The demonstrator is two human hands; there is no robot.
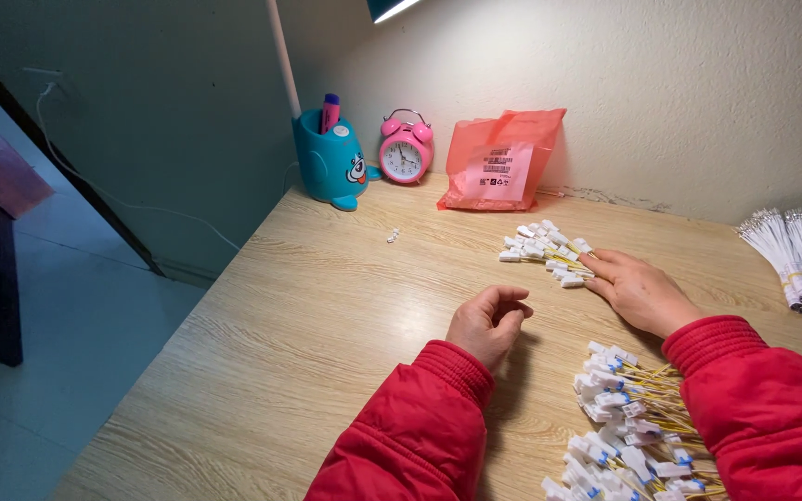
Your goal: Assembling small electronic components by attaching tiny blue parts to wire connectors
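Overhead, head view, one scene: wooden desk (327, 315) against a pale wall, light grain, seen from above the person's red sleeves. Right hand (638, 290): laid flat, palm down, fingers (600, 269) stretched out and slightly spread, tips touching the near edge of a small pile of white connectors (545, 250) with short yellow leads; the pile lies just beyond and left of the fingertips, not gripped. Left hand (486, 322): resting on the desk, fingers curled loosely inward toward the palm; whether anything is pinched inside cannot be told. It sits well apart from the small pile, nearer the person. Large heap of wired connectors (624, 427): white plugs, some with blue marks, on yellow wires, lying between the two sleeves at the lower right, partly under the right forearm. Single white connector piece (392, 236): alone on the desk, left of the small pile. Back row by the wall: teal animal-shaped pen holder (329, 160) holding a pink marker; pink twin-bell alarm clock (405, 148) just beside it; red plastic bag (501, 160) with a white label, leaning on the wall. Far right edge: bundles of white wires (791, 250), tied, with a yellow bundle beside them.
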